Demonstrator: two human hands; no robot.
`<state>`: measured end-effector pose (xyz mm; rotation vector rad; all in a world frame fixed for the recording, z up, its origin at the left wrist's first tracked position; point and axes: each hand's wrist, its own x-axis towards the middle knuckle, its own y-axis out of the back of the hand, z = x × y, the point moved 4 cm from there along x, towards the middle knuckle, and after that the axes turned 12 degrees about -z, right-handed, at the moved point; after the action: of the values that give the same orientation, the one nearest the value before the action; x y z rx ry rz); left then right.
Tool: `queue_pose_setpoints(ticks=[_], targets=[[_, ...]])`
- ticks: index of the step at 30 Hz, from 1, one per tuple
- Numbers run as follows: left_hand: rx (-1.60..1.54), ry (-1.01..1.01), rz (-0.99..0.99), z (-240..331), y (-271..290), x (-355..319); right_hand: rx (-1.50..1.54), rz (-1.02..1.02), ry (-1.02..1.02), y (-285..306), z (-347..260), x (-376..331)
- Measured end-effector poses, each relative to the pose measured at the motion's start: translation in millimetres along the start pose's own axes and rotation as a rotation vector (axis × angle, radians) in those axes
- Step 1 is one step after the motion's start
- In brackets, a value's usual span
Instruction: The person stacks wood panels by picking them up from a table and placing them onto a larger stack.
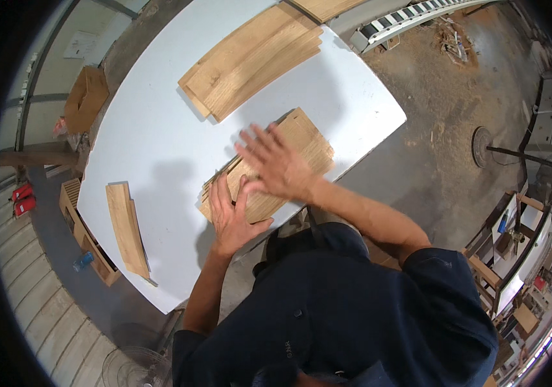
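Note:
A short stack of wooden boards [308, 137] lies at a slant near the table's front edge, its layered edges showing on the far left side. My left hand [232, 219] rests on the left end of this stack, fingers stretched and apart, thumb toward the near edge. Over the middle of the boards is my right hand [282, 169], palm down with its fingers spread. Motion blurs that hand a little, so I cannot tell whether it touches the wood. Part of the stack is hidden under both hands.
Longer wooden boards [250, 61] lie in a stack at the white table's [179, 258] far side. A few narrow wood strips [127, 229] lie at the left. A cardboard box [87, 93] stands beyond the table; a black fan [482, 147] is off to the right.

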<state>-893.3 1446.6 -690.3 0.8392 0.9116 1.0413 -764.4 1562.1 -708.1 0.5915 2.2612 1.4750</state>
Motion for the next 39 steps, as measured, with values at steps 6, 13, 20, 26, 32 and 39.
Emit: queue_pose_setpoints(ticks=[6,13,20,26,32,39], targets=[[-0.01,-0.048,0.019,-2,0,0,-0.135,0.112,-0.471,20,134,-4],[0.022,0.012,0.014,-16,46,79,0.079,0.487,-0.556,31,161,-98],[0.24,0.063,0.021,-55,82,262,0.399,0.395,-0.409,35,82,-102],[0.107,0.07,0.061,-36,91,182,0.295,0.453,-0.24,69,54,-94],[-0.022,-0.058,0.057,6,41,23,0.316,0.321,0.113,41,-26,-18],[-0.005,-0.011,0.034,1,12,-2,-0.095,0.02,-0.133,20,16,12]])
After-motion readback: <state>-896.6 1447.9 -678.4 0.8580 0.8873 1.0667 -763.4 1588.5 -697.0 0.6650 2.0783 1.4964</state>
